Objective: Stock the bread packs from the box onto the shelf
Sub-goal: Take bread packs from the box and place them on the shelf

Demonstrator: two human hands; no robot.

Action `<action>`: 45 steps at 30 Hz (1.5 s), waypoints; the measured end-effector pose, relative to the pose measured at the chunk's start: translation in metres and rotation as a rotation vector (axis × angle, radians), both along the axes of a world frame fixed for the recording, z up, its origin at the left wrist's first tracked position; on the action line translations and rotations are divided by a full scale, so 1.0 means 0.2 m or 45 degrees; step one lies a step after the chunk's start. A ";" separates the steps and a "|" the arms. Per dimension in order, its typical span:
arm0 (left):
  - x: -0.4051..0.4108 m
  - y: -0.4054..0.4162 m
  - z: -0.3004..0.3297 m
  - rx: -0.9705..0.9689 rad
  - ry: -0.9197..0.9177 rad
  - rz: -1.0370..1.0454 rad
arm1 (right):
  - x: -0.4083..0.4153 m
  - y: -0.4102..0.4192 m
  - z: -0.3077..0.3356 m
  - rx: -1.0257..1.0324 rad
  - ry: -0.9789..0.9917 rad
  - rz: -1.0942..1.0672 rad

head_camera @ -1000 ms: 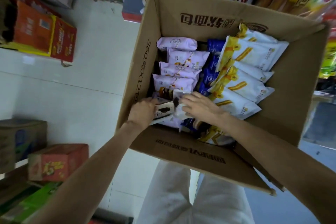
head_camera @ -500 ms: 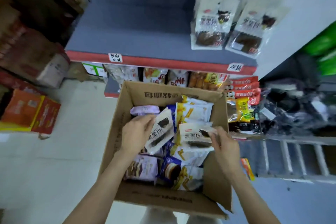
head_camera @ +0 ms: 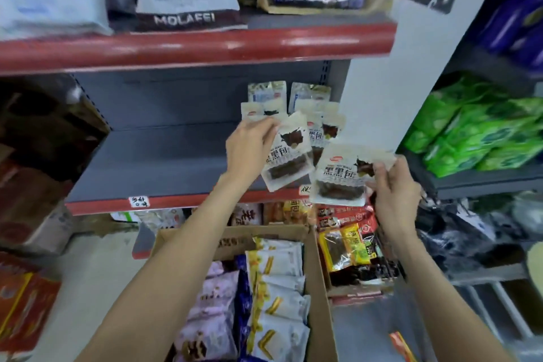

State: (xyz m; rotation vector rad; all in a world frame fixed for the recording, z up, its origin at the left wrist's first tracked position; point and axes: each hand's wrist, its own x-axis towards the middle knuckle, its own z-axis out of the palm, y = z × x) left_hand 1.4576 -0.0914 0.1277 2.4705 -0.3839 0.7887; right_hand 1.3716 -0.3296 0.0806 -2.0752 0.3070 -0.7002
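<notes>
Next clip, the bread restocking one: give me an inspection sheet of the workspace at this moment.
Surface: grey shelf with red edge, mostly bare on its left part.
Job's things: two white bread packs, left pack and right pack, held in front of the shelf; same packs standing at the shelf's right end; open cardboard box below with more packs.
Clutter: cartons on the floor.
Grippers: left hand grips the left pack; right hand pinches the right pack.
Cables: nothing seen.
Surroundings: green packs on the neighbouring shelf.

Box (head_camera: 318, 288) sits below my hands; shelf (head_camera: 164, 161) lies ahead, stocked packs (head_camera: 311, 97) standing beyond my left hand (head_camera: 249, 147), my right hand (head_camera: 393, 188) just beside
</notes>
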 end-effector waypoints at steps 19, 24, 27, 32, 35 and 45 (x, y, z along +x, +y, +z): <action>0.21 0.05 -0.22 0.222 0.509 0.067 | 0.63 0.14 -0.11 0.018 0.315 -0.196; 0.20 -0.01 -0.25 0.098 0.679 0.002 | 0.54 0.21 -0.23 0.040 0.237 0.150; 0.18 -0.03 -0.24 -0.071 0.644 0.042 | 0.42 0.18 -0.30 -0.121 0.245 0.159; 0.06 -0.01 -0.27 -0.079 0.502 0.159 | 0.23 0.16 -0.41 -0.325 0.299 0.256; -0.08 0.02 -0.31 -0.227 0.330 0.213 | 0.15 0.19 -0.42 -0.407 0.260 0.281; -0.81 0.29 -0.69 -0.395 0.470 0.328 | -0.29 0.34 -0.52 -0.605 0.310 0.998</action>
